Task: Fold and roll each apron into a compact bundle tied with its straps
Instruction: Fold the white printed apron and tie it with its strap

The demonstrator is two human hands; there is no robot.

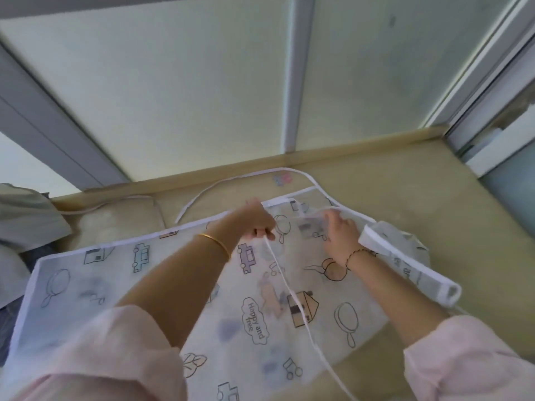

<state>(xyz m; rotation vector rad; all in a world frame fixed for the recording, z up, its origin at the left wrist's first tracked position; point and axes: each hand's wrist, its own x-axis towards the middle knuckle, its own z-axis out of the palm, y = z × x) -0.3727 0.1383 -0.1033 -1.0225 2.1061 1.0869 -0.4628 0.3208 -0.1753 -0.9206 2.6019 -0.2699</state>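
A white apron (95, 273) printed with cartoon cars, houses and pans lies spread flat on the beige surface (376, 175). Its neck loop (231, 183) curves beyond the top edge. My left hand (257, 221) pinches a white waist strap (292, 293) near the apron's top; the strap trails down across the print toward me. My right hand (338, 230) rests with spread fingers on the apron's upper part. A folded, partly rolled apron bundle (405, 261) lies just right of my right wrist.
Frosted glass panels (179, 91) with grey frames rise right behind the surface. A raised beige ledge (362, 146) runs along the far edge. Grey fabric (26, 218) lies at the left edge. A white cord (115, 201) lies at the back left.
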